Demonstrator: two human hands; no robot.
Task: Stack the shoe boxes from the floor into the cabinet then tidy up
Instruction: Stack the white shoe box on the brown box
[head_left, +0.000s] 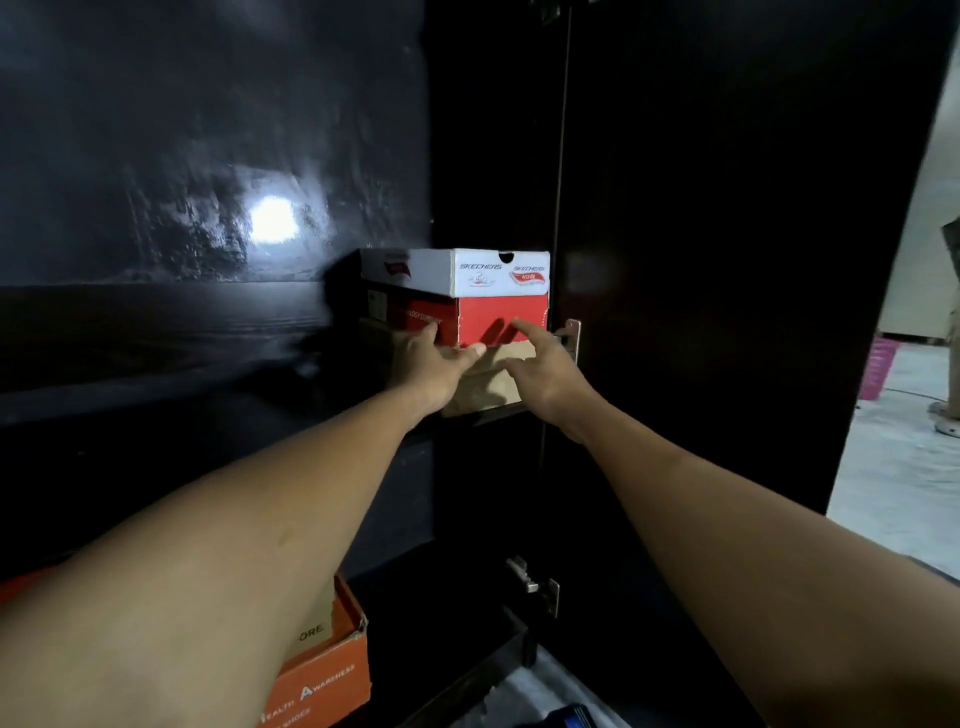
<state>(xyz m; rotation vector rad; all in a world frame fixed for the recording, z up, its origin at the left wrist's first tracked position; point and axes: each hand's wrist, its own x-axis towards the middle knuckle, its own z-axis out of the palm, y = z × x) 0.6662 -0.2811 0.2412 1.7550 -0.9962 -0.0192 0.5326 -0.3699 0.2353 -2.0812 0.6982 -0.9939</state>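
At the right end of the upper shelf (483, 415) of the dark cabinet (208, 338), a stack of two shoe boxes is standing: a red box (501, 317) with a white Skechers lid (457, 273) is sitting on a plain brown box (493, 384), close to the shelf's front edge. Both arms are reaching forward and up, nearly straight, and converging on the stack.

The left hand (434, 364) is lying against the red box's front left corner. Its fingers are stretching flat along the left side and its thumb is pointing right along the seam between the two boxes; it is pressing rather than grasping.

The right hand (545, 369) is hovering before the right half of the stack. Its index finger is pointing forward and touching the red front, the other fingers are hanging loosely bent, and it is holding nothing.

Just right of the stack, a metal hinge (571, 338) is showing at the cabinet's side. On the lower shelf, under the left forearm, an orange shoe box (322, 670) is resting. Past the open door (727, 260), a pink basket (883, 374) is standing on the pale floor (893, 493).
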